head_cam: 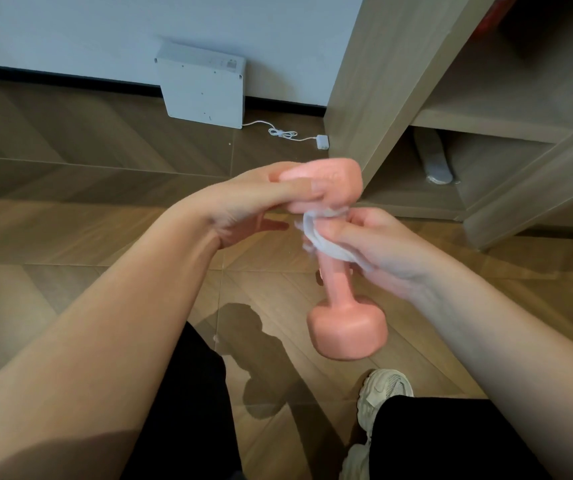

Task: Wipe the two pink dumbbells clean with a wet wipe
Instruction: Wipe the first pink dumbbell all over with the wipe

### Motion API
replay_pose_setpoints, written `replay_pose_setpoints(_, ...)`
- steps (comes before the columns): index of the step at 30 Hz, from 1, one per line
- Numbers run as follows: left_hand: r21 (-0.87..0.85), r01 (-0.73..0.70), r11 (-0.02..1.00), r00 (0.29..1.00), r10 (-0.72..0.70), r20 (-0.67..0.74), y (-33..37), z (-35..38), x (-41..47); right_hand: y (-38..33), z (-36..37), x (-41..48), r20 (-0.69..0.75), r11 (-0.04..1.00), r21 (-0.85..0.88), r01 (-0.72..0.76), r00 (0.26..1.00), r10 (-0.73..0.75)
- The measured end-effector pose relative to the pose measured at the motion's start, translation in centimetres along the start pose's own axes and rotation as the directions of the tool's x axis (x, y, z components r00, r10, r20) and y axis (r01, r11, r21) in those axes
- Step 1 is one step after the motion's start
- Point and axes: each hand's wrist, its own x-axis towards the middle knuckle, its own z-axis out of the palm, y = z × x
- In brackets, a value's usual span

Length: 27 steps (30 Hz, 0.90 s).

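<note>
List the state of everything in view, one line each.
Dumbbell: held in the air, roughly upright.
Wipe: bunched round the dumbbell's handle.
Left hand: grips the top head.
Right hand: holds the wipe on the handle.
Cable: lying loose on the floor.

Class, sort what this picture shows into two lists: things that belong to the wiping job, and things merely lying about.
Belongs to the job: pink matte dumbbell; crumpled white wet wipe; left hand, gripping the dumbbell's upper head; right hand, holding the wipe round its handle.
Lying about: flat white box against the wall; white cable on the floor; grey object under the wooden shelf unit.
</note>
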Motion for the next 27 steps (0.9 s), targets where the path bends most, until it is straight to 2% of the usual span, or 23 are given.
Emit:
replay_pose_setpoints(3, 0.049, -0.031, 0.998, 0.997, 0.028, 0.065, 0.2, 0.2, -0.1, 0.1, -0.4, 0.0, 0.043, 0.996, 0.092, 0.002, 0.999, -0.006)
replay_pose_setpoints(5, 0.102, -0.023, 0.994, 0.996, 0.014, 0.089, 0.4, -0.1, -0.2, 0.7, -0.1, 0.2, 0.007, 0.999, 0.046, 0.005, 1.000, -0.006)
replay_pose_setpoints(9, 0.384, 0.052, 0.922, 0.997, -0.028, -0.069, 0.8, -0.2, -0.4, 1.6, 1.5, 0.8, -0.030, 0.991, -0.126, 0.039, 0.999, -0.043)
replay_pose_setpoints(12, 0.396, 0.142, 0.907, 0.976, -0.062, -0.207, 0.4, 0.5, 0.0, 2.1, 2.0, 1.1, -0.054, 0.976, -0.213, 0.050, 0.997, -0.063)
replay_pose_setpoints(14, 0.374, 0.172, 0.911, 0.976, -0.106, -0.191, 0.2, 0.6, 0.1, 2.3, 2.3, 1.3, -0.056, 0.981, -0.185, 0.053, 0.996, -0.065)
replay_pose_setpoints(16, 0.267, 0.227, 0.937, 0.971, -0.194, -0.143, -0.1, 0.4, -0.1, 2.2, 2.5, 1.4, -0.094, 0.999, -0.026, 0.039, 0.995, -0.041)
replay_pose_setpoints(18, 0.110, 0.347, 0.931, 0.927, -0.323, -0.190, -0.8, -0.3, -0.1, 1.6, 2.2, 1.6, -0.186, 0.982, 0.188, 0.011, 0.982, 0.025)
replay_pose_setpoints(20, 0.031, 0.451, 0.892, 0.876, -0.436, -0.207, -1.5, -0.7, -0.2, 0.4, 1.5, 2.1, -0.297, 0.901, 0.432, 0.042, 0.950, 0.097)
replay_pose_setpoints(22, -0.026, 0.515, 0.857, 0.842, -0.511, -0.173, -2.1, -0.6, -0.4, -0.8, 0.6, 2.4, -0.369, 0.767, 0.628, 0.134, 0.919, 0.142)
replay_pose_setpoints(25, -0.175, 0.558, 0.811, 0.816, -0.575, -0.063, -2.8, 0.0, -0.6, -2.0, -0.4, 2.6, -0.429, 0.625, 0.738, 0.255, 0.892, 0.142)
replay_pose_setpoints(27, -0.324, 0.566, 0.758, 0.816, -0.571, 0.092, -2.9, 0.6, -0.7, -2.5, -0.7, 2.7, -0.450, 0.569, 0.760, 0.314, 0.886, 0.114)
